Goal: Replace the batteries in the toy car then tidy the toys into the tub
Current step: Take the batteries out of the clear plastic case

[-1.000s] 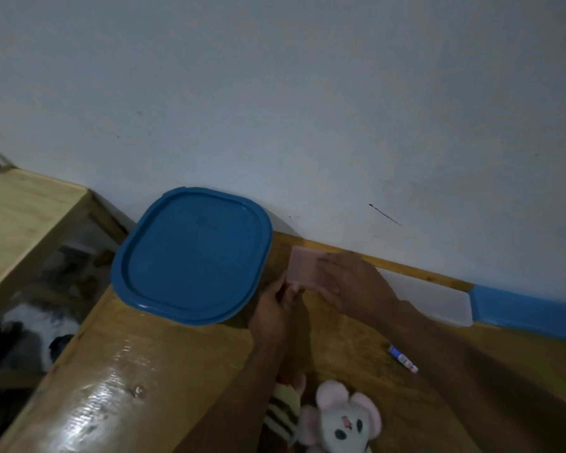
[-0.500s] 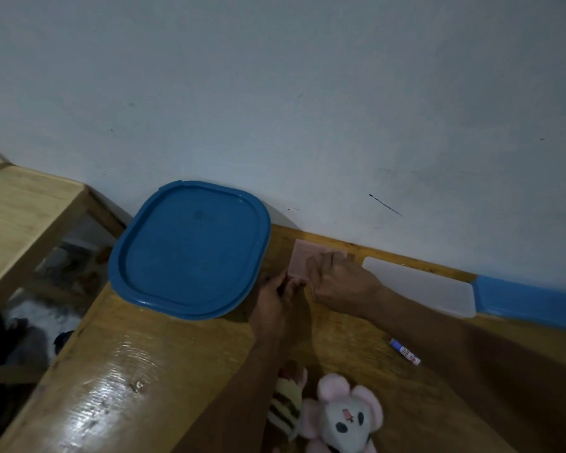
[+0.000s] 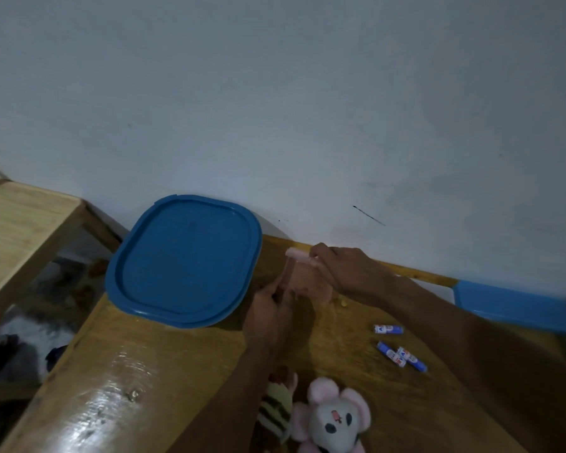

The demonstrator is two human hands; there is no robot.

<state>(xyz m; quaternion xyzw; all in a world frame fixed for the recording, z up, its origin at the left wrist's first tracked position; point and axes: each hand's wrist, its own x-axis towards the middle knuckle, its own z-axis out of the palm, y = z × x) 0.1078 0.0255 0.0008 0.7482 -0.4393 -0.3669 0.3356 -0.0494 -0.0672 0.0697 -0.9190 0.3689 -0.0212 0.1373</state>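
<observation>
Overall, a plain grey-white painted wall (image 3: 307, 109) fills the upper half of the view. Below it, a glossy brown wooden bench (image 3: 151, 380) carries all task items. A large blue rounded-rectangular plastic lid (image 3: 183, 263) sits at the bench's far left corner, against the wall. A second, pale wooden bench (image 3: 17, 230) stands apart at the far left. A flat blue plastic piece (image 3: 510, 305) lies at the right edge, near the wall.

The right hand (image 3: 347, 273) reaches in from the right, with its fingers curled over the top edge of the pale pink plastic toy car (image 3: 311, 286). The left hand (image 3: 268, 312) pinches the left side of the toy car. The toy car stands on the bench between both hands, just right of the lid; its outline is blurred.

A pink-and-grey plush mouse (image 3: 334, 416) and a striped yellow-and-black plush toy (image 3: 275, 407) lie at the near edge. Three small blue-and-white cylindrical batteries (image 3: 391, 354) lie loose on the bench under the right forearm.
</observation>
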